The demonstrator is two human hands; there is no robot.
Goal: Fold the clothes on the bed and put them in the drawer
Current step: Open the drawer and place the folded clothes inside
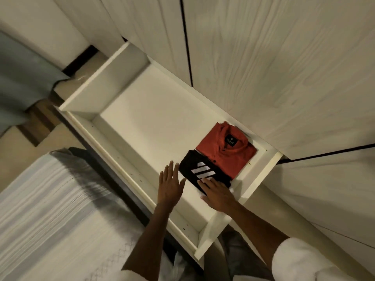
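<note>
The view is tilted and motion-blurred along the left side, so the bed (52,199) at lower left reads only as pale striped bedding with no detail, and the grey-blue fabric (18,78) at the left edge cannot be identified. The label text inside the collar of the red shirt (227,151) is too small to read. Both forearms are cut off by the bottom edge, where white sleeves (304,260) begin. The white drawer (97,134) stands pulled out from a pale wood-grain wardrobe front (263,57). Inside it, at the right-hand end, lie two folded garments: the red shirt, collar up, sits against the back corner, and a black garment (194,165) with white diagonal stripes lies just in front of it, its edge overlapping the shirt's near edge. The rest of the drawer floor shows bare white board. The right hand (218,192) lies flat on the near end of the black garment, fingers straight and spread, pressing on it without gripping. The left hand (170,183) is held flat with fingers extended, just beside the black garment's left edge, holding nothing; whether it touches the drawer floor cannot be told.
</note>
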